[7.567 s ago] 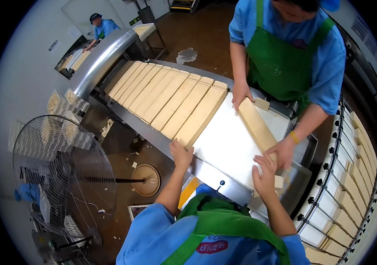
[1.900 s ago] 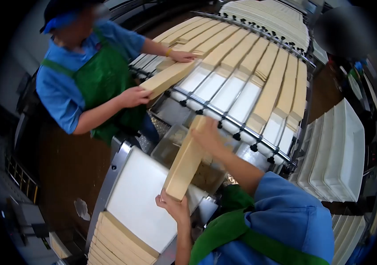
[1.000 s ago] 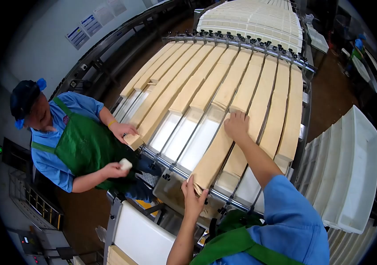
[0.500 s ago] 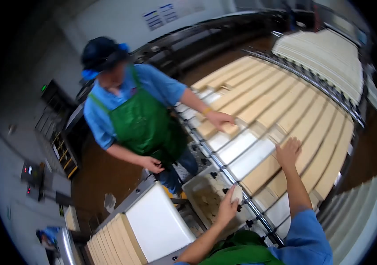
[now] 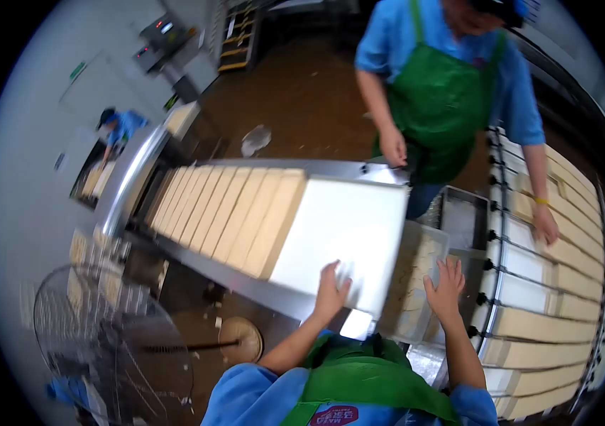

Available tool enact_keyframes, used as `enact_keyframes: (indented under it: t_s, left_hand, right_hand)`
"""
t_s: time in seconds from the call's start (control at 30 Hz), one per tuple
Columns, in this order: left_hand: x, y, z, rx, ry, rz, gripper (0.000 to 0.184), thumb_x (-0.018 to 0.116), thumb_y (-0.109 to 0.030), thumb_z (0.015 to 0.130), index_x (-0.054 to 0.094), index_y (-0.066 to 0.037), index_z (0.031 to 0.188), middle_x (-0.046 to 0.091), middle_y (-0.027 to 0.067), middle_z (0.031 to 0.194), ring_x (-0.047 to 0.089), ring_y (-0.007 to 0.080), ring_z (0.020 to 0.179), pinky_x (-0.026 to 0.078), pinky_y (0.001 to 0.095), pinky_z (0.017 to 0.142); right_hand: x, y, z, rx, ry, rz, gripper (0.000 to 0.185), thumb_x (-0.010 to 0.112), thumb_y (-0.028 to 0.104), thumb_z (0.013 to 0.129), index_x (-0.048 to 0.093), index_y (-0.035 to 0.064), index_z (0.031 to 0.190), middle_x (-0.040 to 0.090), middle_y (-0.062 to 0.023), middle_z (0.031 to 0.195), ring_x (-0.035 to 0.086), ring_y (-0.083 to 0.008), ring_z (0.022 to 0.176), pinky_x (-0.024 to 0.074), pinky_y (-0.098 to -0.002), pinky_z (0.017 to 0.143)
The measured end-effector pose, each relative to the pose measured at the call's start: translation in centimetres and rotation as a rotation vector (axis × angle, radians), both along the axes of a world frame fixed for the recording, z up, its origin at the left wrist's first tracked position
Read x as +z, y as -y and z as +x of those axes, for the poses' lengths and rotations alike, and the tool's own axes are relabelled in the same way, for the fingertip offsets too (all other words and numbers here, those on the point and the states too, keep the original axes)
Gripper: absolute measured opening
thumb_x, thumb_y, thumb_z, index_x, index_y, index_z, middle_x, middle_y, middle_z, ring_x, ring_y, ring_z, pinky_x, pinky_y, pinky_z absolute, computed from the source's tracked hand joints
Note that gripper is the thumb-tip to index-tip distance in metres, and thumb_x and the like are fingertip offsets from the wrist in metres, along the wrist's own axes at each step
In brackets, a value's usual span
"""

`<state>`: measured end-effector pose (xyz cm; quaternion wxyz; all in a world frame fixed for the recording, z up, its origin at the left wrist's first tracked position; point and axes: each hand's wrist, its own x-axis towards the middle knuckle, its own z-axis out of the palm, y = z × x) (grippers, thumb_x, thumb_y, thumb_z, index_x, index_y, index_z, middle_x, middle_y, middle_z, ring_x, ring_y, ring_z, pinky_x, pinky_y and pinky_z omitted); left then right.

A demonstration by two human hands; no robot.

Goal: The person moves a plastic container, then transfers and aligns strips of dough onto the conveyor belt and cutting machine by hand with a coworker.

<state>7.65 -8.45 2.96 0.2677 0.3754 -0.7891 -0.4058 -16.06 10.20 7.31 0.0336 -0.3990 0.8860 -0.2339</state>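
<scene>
My left hand (image 5: pixel 331 291) is open, fingers apart, over the near edge of a white conveyor belt (image 5: pixel 345 227); I see nothing in it. My right hand (image 5: pixel 446 290) is also open and holds nothing visible. It hovers above the right side of a plastic bin (image 5: pixel 438 245) with pale broken scraps (image 5: pixel 419 277) inside. A row of long cream-coloured slabs (image 5: pixel 245 213) lies side by side on the belt, left of my left hand. More such slabs (image 5: pixel 529 323) lie in lanes on the rack at right.
Across the bin stands a co-worker in a green apron (image 5: pixel 441 106), one hand (image 5: pixel 546 226) on the slabs at right. A wire fan guard (image 5: pixel 114 341) and a round stool (image 5: pixel 240 339) are at lower left. Another person (image 5: pixel 125 128) is farther back.
My view has swung left toward the belt. My right hand has left the slabs on the rack. My left hand, earlier holding a pale piece over the bin, is now over the belt without it.
</scene>
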Motion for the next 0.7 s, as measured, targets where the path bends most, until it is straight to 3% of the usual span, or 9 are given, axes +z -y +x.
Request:
enact_keyframes:
  t_s: [0.1, 0.23, 0.3, 0.4, 0.5, 0.7]
  left_hand:
    - [-0.3, 4.3, 6.0, 0.416, 0.289, -0.155, 0.066, 0.070, -0.018, 0.079, 0.038, 0.003, 0.133, 0.036, 0.0290, 0.132, 0.035, 0.0436, 0.123, 0.029, 0.0468, 0.105]
    - [-0.8, 9.4, 12.3, 0.676, 0.412, 0.102, 0.081, 0.077, -0.021, 0.072, 0.033, 0.001, 0.136, 0.029, 0.0296, 0.134, 0.032, 0.0430, 0.122, 0.029, 0.0488, 0.104]
    - [-1.8, 11.2, 14.1, 0.689, 0.439, 0.121, 0.085, 0.079, -0.018, 0.070, 0.031, 0.003, 0.136, 0.028, 0.0296, 0.133, 0.035, 0.0434, 0.120, 0.032, 0.0473, 0.103]
    - [-3.1, 13.2, 14.5, 0.496, 0.257, 0.112, 0.083, 0.078, -0.012, 0.068, 0.032, 0.004, 0.135, 0.029, 0.0309, 0.131, 0.040, 0.0447, 0.115, 0.036, 0.0443, 0.101]
    - [-1.9, 13.4, 12.8, 0.451, 0.281, 0.179, 0.084, 0.081, -0.013, 0.066, 0.034, 0.004, 0.133, 0.031, 0.0283, 0.126, 0.042, 0.0427, 0.113, 0.038, 0.0414, 0.100]
    - [-1.1, 14.7, 13.2, 0.354, 0.346, 0.193, 0.093, 0.081, -0.021, 0.068, 0.025, 0.002, 0.138, 0.033, 0.0262, 0.127, 0.049, 0.0429, 0.111, 0.047, 0.0433, 0.091]
  right_hand:
    - [-1.3, 6.6, 2.0, 0.161, 0.067, 0.075, 0.052, 0.063, 0.031, 0.082, 0.052, 0.0029, 0.125, 0.037, -0.0227, 0.141, 0.023, -0.0446, 0.134, 0.0167, -0.0583, 0.107]
    - [-3.7, 16.9, 5.3, 0.305, 0.058, 0.165, 0.053, 0.063, 0.029, 0.081, 0.054, 0.0000, 0.124, 0.036, -0.0237, 0.142, 0.024, -0.0419, 0.135, 0.0185, -0.0517, 0.109]
    - [-5.1, 22.0, 6.9, 0.328, 0.054, 0.223, 0.057, 0.063, 0.030, 0.081, 0.050, -0.0009, 0.127, 0.034, -0.0233, 0.143, 0.023, -0.0408, 0.136, 0.0185, -0.0510, 0.109]
    - [-5.5, 29.6, 9.0, 0.292, 0.053, 0.309, 0.069, 0.061, 0.035, 0.084, 0.037, -0.0030, 0.137, 0.030, -0.0223, 0.147, 0.021, -0.0381, 0.137, 0.0183, -0.0492, 0.110]
    - [-6.7, 36.5, 10.1, 0.273, 0.055, 0.263, 0.073, 0.059, 0.040, 0.086, 0.033, -0.0016, 0.140, 0.024, -0.0217, 0.149, 0.020, -0.0372, 0.138, 0.0191, -0.0486, 0.110]
    - [-5.5, 47.9, 12.1, 0.220, 0.007, 0.221, 0.072, 0.054, 0.049, 0.087, 0.031, 0.0146, 0.146, 0.016, -0.0202, 0.152, 0.028, -0.0380, 0.134, 0.0319, -0.0488, 0.104]
